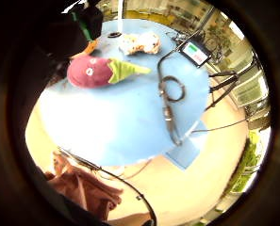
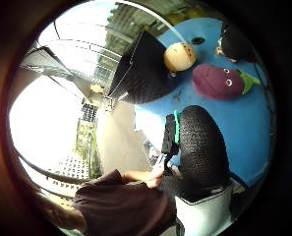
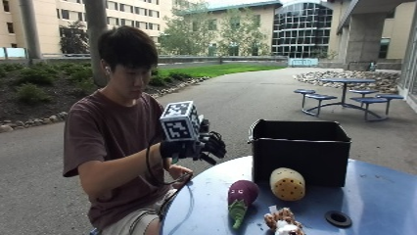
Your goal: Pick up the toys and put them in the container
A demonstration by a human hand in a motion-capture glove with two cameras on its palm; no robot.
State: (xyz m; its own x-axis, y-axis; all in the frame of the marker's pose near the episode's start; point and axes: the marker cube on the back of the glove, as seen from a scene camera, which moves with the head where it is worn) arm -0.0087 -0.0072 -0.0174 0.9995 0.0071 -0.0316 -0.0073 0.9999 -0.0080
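Item 1, giraffe: a spotted plush toy, lying nearest the outside camera at the table edge, its lower part being cut off by the picture's border. A dark ring is sitting just beside it.

Item 2, eggplant: a purple plush toy with a green stem, lying on the blue top between the giraffe and the person.

Item 3, yellow toy: a rounded, dotted plush, resting against the front wall of the bin.

Item 4, bin: a black container, standing upright behind the toys, open at the top. Its inside is not showing, so whether anything is lying in it cannot be told.

Item 5, right hand: gloved, hovering above the table edge, well apart from the eggplant. Fingers are hanging loosely curled, gripping nothing; the thumb is showing large in its palm view with no toy against it.

Item 6, bare hand: resting low by the person's lap.

Progress, as a judgement: all three visible toys are lying outside the bin, so the task is looking barely begun; three pick-ups are remaining, the eggplant being nearest the glove.

A cable is lying coiled on the table.
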